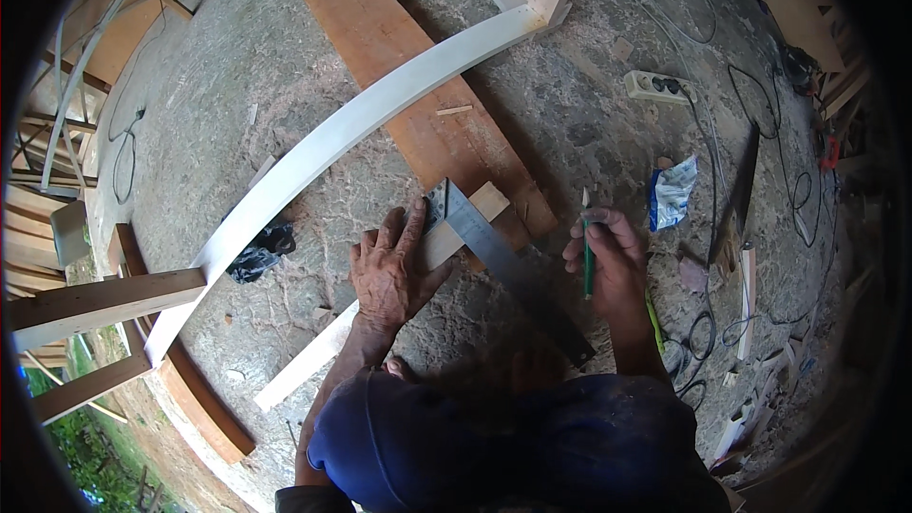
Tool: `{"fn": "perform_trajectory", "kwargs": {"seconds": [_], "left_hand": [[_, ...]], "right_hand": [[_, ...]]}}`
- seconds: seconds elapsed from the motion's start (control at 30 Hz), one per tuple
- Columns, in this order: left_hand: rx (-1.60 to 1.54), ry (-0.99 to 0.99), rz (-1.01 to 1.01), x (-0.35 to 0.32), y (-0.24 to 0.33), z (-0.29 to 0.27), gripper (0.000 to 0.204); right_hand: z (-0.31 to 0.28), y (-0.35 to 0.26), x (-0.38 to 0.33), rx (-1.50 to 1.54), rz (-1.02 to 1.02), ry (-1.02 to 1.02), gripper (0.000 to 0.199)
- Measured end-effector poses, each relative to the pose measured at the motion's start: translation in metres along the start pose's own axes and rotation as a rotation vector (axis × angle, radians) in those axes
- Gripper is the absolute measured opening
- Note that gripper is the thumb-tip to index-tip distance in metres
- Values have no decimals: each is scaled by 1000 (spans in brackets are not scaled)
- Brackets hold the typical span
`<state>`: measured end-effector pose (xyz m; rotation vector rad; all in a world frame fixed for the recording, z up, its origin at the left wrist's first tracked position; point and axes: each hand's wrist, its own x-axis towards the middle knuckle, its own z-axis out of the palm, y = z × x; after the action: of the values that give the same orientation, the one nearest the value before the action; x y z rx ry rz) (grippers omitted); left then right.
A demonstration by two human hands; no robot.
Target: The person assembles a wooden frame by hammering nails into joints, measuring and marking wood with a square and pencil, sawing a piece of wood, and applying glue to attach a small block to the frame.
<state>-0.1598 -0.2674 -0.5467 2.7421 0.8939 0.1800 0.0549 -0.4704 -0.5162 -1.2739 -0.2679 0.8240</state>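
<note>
My left hand (388,271) presses down on a pale wooden strip (306,358) and holds the stock of a try square (508,271) against it, fingers reaching forward. The square's metal blade crosses the strip and slants toward my body at the lower right. The strip's far end rests over a reddish-brown board (366,24) on the ground. Right of the blade, my right hand (613,252) pinches a green pencil (588,271), held upright with its pale tip pointing away from me. The pencil is apart from both the strip and the square.
A long, curved, whitish wooden piece (313,144) of a frame spans the board. On the right lie a power strip (657,87), a blue-white plastic packet (673,192), cables and a handsaw (743,190). A dark plastic bag (258,255) is at left.
</note>
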Motion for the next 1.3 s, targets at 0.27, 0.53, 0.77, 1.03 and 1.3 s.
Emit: {"fn": "perform_trajectory", "kwargs": {"seconds": [0.27,0.53,0.77,1.03,1.3], "left_hand": [[-2,-13,17,4,0,-1,95],[24,-14,35,3,-1,0,94],[15,-30,30,4,0,-2,94],[22,-12,56,4,-1,-1,95],[34,-72,59,4,1,-6,90]], "right_hand": [[12,10,17,327,144,-181,37],[13,24,19,193,-100,-251,44],[19,22,17,123,-93,-184,33],[30,22,23,-282,-193,-144,22],[50,19,41,-793,-672,-283,14]]}}
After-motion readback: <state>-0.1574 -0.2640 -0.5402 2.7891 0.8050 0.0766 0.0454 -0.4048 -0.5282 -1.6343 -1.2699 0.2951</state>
